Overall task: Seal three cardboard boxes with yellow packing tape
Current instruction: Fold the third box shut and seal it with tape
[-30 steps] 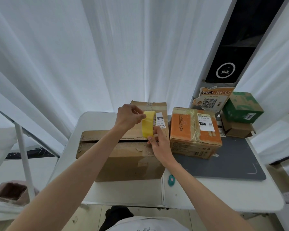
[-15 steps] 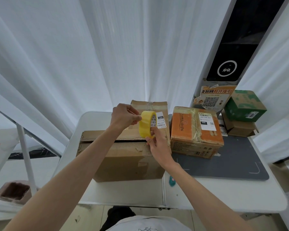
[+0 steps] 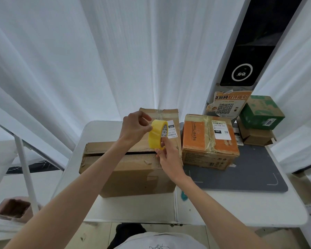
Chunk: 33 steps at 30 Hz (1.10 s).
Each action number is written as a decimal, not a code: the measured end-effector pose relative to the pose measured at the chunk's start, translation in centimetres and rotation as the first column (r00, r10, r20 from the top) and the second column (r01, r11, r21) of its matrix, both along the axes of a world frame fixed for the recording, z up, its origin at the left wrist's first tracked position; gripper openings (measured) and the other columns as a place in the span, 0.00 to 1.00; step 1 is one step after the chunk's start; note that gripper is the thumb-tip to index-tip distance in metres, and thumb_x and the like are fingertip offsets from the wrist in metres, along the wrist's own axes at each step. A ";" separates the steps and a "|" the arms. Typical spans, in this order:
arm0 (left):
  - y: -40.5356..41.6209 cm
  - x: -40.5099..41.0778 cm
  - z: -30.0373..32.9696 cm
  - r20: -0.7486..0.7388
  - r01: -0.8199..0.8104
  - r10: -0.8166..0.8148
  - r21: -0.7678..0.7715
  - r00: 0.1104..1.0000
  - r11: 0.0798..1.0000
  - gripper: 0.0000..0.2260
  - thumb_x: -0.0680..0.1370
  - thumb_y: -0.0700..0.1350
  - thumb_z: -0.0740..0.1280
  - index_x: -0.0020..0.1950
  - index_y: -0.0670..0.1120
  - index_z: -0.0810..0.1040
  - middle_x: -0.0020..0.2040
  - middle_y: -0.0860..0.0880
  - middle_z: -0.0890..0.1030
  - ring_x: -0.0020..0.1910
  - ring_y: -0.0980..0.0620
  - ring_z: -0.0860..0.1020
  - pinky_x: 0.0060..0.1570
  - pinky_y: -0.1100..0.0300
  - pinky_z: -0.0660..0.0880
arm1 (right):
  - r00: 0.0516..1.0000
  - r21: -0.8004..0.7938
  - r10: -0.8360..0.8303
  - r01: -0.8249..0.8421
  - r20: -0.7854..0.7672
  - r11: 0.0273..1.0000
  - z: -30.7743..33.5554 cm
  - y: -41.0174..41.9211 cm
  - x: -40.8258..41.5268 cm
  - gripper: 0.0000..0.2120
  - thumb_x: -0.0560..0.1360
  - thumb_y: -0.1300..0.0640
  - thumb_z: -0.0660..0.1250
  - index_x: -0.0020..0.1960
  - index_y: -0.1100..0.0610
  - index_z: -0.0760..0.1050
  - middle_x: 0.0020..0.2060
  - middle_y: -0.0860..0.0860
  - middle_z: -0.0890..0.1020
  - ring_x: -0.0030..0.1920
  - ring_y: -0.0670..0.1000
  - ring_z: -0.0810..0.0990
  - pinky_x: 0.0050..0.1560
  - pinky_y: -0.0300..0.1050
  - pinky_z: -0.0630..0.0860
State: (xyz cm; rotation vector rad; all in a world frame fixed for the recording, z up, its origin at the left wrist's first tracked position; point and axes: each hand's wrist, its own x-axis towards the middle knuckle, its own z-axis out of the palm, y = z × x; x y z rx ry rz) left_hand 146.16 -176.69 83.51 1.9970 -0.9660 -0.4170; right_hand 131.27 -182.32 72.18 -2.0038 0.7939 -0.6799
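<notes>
I hold a roll of yellow packing tape (image 3: pixel 155 137) above a large brown cardboard box (image 3: pixel 133 173) whose top flaps show a dark open seam. My right hand (image 3: pixel 166 155) grips the roll from below, fingers through its core. My left hand (image 3: pixel 135 128) pinches at the roll's upper left edge with thumb and fingertips. Behind stands a taller brown box (image 3: pixel 171 115) with a white label. An orange-and-brown box (image 3: pixel 207 141) wrapped in clear tape sits to the right.
A grey mat (image 3: pixel 255 169) covers the right of the white table (image 3: pixel 232 207). A green box (image 3: pixel 261 112) sits on a small brown box (image 3: pixel 255 136) at the far right. A teal object (image 3: pixel 183 195) lies near the front. White curtains hang behind; a black kiosk (image 3: pixel 248 56) stands at the right.
The roll has turned from edge-on toward showing its open core, and both hands have lifted slightly. My left hand has shifted to pinch at the roll's rim.
</notes>
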 end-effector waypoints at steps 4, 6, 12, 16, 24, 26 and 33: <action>0.4 0.3 -0.5 -0.114 0.031 -0.038 -0.061 0.993 0.998 0.10 0.72 0.37 0.77 0.51 0.44 0.83 0.39 0.50 0.85 0.37 0.61 0.81 0.41 0.70 0.75 | 1.000 0.008 0.002 -0.002 0.006 1.000 0.2 0.0 -0.1 0.11 0.82 0.61 0.65 0.56 0.46 0.68 0.46 0.39 0.75 0.46 0.36 0.76 0.40 0.32 0.69; 0.7 0.2 -0.8 -0.142 0.042 -0.057 -0.106 0.988 0.994 0.10 0.73 0.36 0.76 0.52 0.43 0.82 0.39 0.49 0.84 0.36 0.61 0.80 0.43 0.68 0.75 | 1.000 0.013 0.008 -0.008 0.006 1.000 0.3 0.0 -0.2 0.10 0.82 0.61 0.65 0.57 0.48 0.70 0.46 0.39 0.76 0.47 0.36 0.76 0.41 0.33 0.69; 1.1 -0.6 -1.7 -0.045 0.116 -0.131 -0.244 0.990 0.963 0.10 0.74 0.33 0.74 0.53 0.43 0.80 0.41 0.47 0.83 0.42 0.52 0.82 0.49 0.63 0.79 | 1.000 0.038 0.002 -0.003 0.015 0.999 0.6 -0.1 0.0 0.10 0.82 0.63 0.64 0.60 0.53 0.72 0.47 0.42 0.76 0.47 0.33 0.74 0.44 0.34 0.69; 1.1 -1.1 -2.1 0.104 0.159 -0.135 -0.276 0.985 0.948 0.10 0.76 0.33 0.72 0.53 0.43 0.80 0.42 0.48 0.82 0.42 0.54 0.80 0.49 0.65 0.77 | 1.000 0.056 0.005 -0.006 0.014 0.998 0.8 -0.3 0.2 0.11 0.81 0.64 0.64 0.60 0.52 0.72 0.48 0.45 0.78 0.46 0.36 0.75 0.45 0.36 0.70; 0.3 -0.8 -1.5 -0.095 -0.015 0.003 -0.126 0.995 0.992 0.09 0.75 0.49 0.77 0.53 0.49 0.85 0.39 0.52 0.82 0.35 0.63 0.76 0.38 0.74 0.71 | 0.999 0.063 0.018 -0.017 -0.027 0.998 1.3 -0.2 0.2 0.10 0.82 0.61 0.64 0.62 0.52 0.71 0.49 0.41 0.75 0.48 0.33 0.73 0.48 0.43 0.69; -0.1 -0.6 -1.1 -0.114 -0.044 0.034 -0.089 0.993 0.995 0.07 0.73 0.48 0.78 0.48 0.47 0.86 0.39 0.52 0.84 0.38 0.61 0.79 0.37 0.74 0.71 | 0.999 0.055 0.022 -0.020 -0.036 0.998 1.3 0.0 0.2 0.11 0.82 0.60 0.64 0.63 0.51 0.71 0.51 0.42 0.75 0.48 0.38 0.73 0.49 0.43 0.68; -0.2 -0.7 -1.2 0.004 -0.003 0.003 -0.103 1.000 0.995 0.04 0.74 0.43 0.76 0.41 0.48 0.83 0.37 0.50 0.83 0.35 0.59 0.76 0.37 0.71 0.71 | 0.999 0.057 0.037 -0.035 -0.032 0.998 1.4 0.0 0.0 0.09 0.82 0.61 0.64 0.61 0.50 0.71 0.48 0.37 0.73 0.48 0.36 0.73 0.50 0.44 0.69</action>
